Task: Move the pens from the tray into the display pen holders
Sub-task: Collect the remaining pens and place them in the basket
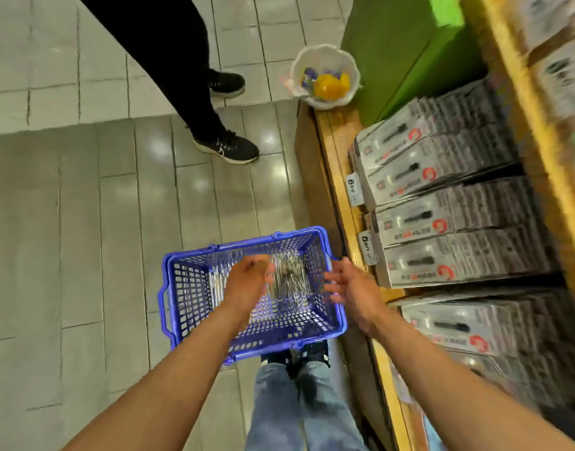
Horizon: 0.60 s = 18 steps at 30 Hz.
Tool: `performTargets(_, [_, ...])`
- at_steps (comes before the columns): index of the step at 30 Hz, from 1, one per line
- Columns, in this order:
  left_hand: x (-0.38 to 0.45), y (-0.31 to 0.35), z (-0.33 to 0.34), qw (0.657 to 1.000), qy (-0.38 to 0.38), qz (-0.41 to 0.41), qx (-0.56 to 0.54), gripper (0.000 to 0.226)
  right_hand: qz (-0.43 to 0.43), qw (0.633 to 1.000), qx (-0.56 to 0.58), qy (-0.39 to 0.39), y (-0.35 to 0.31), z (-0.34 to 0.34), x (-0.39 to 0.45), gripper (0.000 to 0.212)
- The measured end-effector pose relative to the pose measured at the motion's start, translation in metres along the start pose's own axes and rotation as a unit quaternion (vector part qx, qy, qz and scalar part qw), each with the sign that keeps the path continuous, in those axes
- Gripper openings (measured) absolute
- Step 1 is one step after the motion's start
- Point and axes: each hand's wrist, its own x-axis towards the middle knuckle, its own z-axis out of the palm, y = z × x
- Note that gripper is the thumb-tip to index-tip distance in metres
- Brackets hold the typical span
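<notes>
A blue plastic basket (pixel 188 294) stands on the tiled floor in front of my feet. Inside it lie silvery pens (pixel 291 281), most of them piled toward the far right corner. My left hand (pixel 247 283) hovers over the middle of the basket, fingers loosely bent down toward the pens, with nothing seen in it. My right hand (pixel 352 288) is above the basket's right rim, palm turned left, fingers spread and empty. Grey display pen boxes (pixel 442 203) fill the wooden shelf (pixel 336 141) on the right.
Another person's legs in black trousers and black shoes (pixel 227 146) stand on the floor beyond the basket. A white bowl (pixel 325 56) with yellow and blue items sits at the shelf's far end beside a green panel (pixel 400 47). Price tags (pixel 355 190) hang on the shelf edge.
</notes>
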Motion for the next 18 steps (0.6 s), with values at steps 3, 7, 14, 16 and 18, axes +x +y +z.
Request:
performTargets(3, [-0.056, 0.054, 0.005, 0.999, -0.015, 0.007, -0.045, 0.014, -0.024, 0.999, 0.038, 0.014, -0.042, -0.016, -0.069, 0.026])
performTargets(7, [-0.122, 0.115, 0.023, 0.997, -0.056, 0.044, -0.019, 0.013, -0.08, 0.991, 0.086, 0.069, -0.081, -0.049, -0.157, 0.034])
performTargets(14, [-0.238, 0.179, 0.084, 0.972, -0.194, 0.089, 0.092, 0.018, -0.131, 0.95, 0.231, 0.161, -0.107, -0.12, -0.292, 0.035])
performTargets(16, [-0.272, 0.185, 0.108, 0.962, -0.233, 0.086, 0.115, 0.018, -0.162, 0.931, 0.266, 0.191, -0.102, -0.141, -0.323, 0.036])
performTargets(18, [-0.302, 0.186, 0.132, 0.949, -0.274, 0.074, 0.136, 0.018, -0.181, 0.915, 0.294, 0.209, -0.091, -0.161, -0.351, 0.038])
